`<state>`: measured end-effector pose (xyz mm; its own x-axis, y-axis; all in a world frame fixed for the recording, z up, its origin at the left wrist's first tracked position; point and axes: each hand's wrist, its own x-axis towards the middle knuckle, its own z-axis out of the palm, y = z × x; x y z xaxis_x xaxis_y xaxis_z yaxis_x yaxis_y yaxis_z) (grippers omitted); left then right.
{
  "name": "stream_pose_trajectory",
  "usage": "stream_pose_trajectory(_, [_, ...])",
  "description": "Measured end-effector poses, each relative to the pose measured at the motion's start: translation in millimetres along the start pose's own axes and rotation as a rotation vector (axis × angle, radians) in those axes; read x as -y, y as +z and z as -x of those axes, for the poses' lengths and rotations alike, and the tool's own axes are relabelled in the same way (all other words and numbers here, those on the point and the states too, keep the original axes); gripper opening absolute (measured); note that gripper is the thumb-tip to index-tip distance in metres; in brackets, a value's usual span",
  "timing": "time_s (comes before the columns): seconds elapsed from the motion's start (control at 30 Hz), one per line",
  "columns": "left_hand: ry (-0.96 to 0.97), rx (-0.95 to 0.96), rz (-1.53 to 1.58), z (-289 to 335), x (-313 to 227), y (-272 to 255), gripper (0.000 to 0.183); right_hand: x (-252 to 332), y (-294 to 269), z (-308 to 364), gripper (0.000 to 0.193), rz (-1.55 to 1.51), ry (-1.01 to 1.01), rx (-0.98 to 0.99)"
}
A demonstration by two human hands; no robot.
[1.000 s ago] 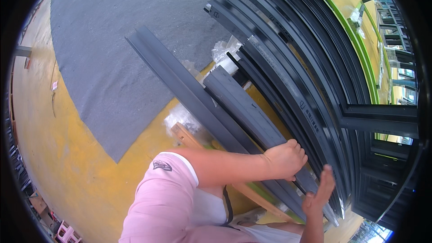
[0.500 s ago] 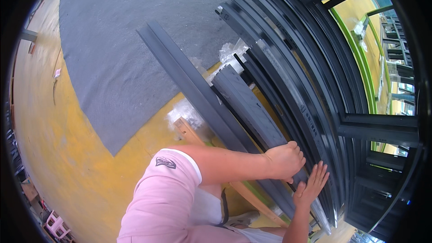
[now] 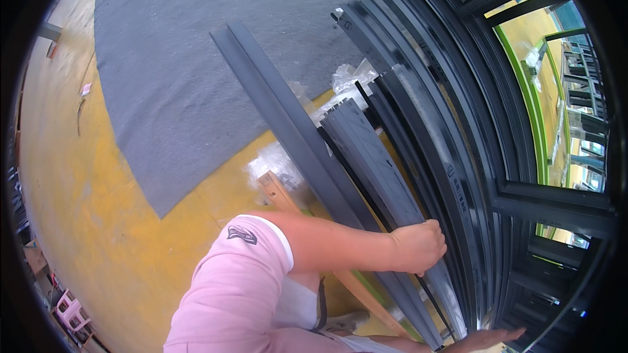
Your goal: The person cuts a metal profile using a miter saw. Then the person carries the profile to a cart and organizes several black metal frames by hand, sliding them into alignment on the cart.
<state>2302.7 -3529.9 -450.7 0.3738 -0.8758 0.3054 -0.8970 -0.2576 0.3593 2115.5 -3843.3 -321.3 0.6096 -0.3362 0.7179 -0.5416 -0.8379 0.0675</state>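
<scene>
My left hand (image 3: 422,247) is closed around a dark grey metal profile (image 3: 376,163) with a grooved far end, which slants from the middle of the view down toward me. Low at the right, my right hand (image 3: 489,338) is stretched out flat, its fingers pointing right, and I see nothing in it. Left of the held profile lies a longer grey channel-shaped profile (image 3: 288,121). To its right, black profiles (image 3: 412,131) are stacked side by side, some with printed marks along them.
A wooden bar (image 3: 278,191) and crumpled clear plastic (image 3: 265,163) are beside the long profile. Grey fabric (image 3: 176,91) covers part of the yellow floor (image 3: 131,235). Dark frames (image 3: 556,202) stand along the right, and a pink stool (image 3: 72,312) sits at the lower left.
My right hand has left the profiles beside my left hand and moved down and right. My left hand keeps its grip, slightly lower. The view has shifted a little.
</scene>
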Motion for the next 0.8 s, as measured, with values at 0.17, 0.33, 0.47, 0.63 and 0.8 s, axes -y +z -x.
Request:
stream_pose_trajectory(0.17, [0.040,-0.028,0.035,-8,-6,5,0.051,-191,19,73,0.066,0.066,0.579,-0.010])
stream_pose_trajectory(0.33, [0.006,-0.041,0.011,-8,-7,10,0.052,-129,97,113,0.060,-0.146,0.474,0.303])
stream_pose_trajectory(0.47, [0.013,-0.023,-0.034,-7,-4,8,0.051,-163,100,110,0.062,-0.148,0.524,0.240])
stream_pose_trajectory(0.63, [0.024,-0.046,-0.052,-9,-6,12,0.048,-207,88,95,0.066,-0.134,0.490,0.133])
stream_pose_trajectory(0.8, [0.051,-0.028,-0.109,-11,-8,12,0.048,-155,113,107,0.070,-0.253,0.518,0.172])
